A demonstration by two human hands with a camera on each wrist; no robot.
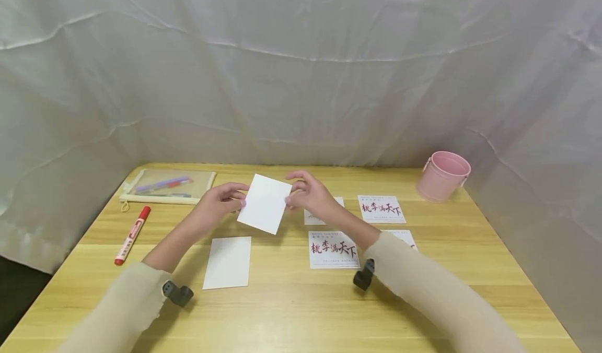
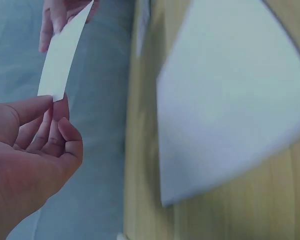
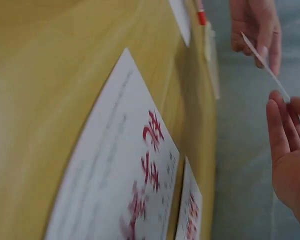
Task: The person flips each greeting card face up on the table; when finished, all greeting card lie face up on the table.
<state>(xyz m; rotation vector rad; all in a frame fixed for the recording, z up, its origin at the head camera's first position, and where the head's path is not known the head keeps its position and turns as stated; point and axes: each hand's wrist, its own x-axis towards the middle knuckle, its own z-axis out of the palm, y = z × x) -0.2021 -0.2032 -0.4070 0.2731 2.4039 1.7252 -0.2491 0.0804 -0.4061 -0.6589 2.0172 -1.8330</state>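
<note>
Both hands hold one white card (image 1: 265,203) above the table, its blank face toward the head camera. My left hand (image 1: 224,199) pinches its left edge between thumb and fingers. At the opposite edge my right hand (image 1: 308,193) pinches it the same way. In the left wrist view the card (image 2: 65,52) looks slightly bowed, with the left hand (image 2: 37,135) below it. The right wrist view shows the card nearly edge-on, between the right hand (image 3: 292,145) and the other hand. A second blank card (image 1: 228,262) lies on the table below the left hand.
Several cards with red Chinese characters, such as one printed card (image 1: 334,249), lie under the right forearm. A red marker (image 1: 132,235) lies at left, near a mesh pencil pouch (image 1: 205,181) containing pens. A pink bucket (image 1: 442,180) stands at the back right. Grey cloth (image 1: 301,92) hangs behind the table.
</note>
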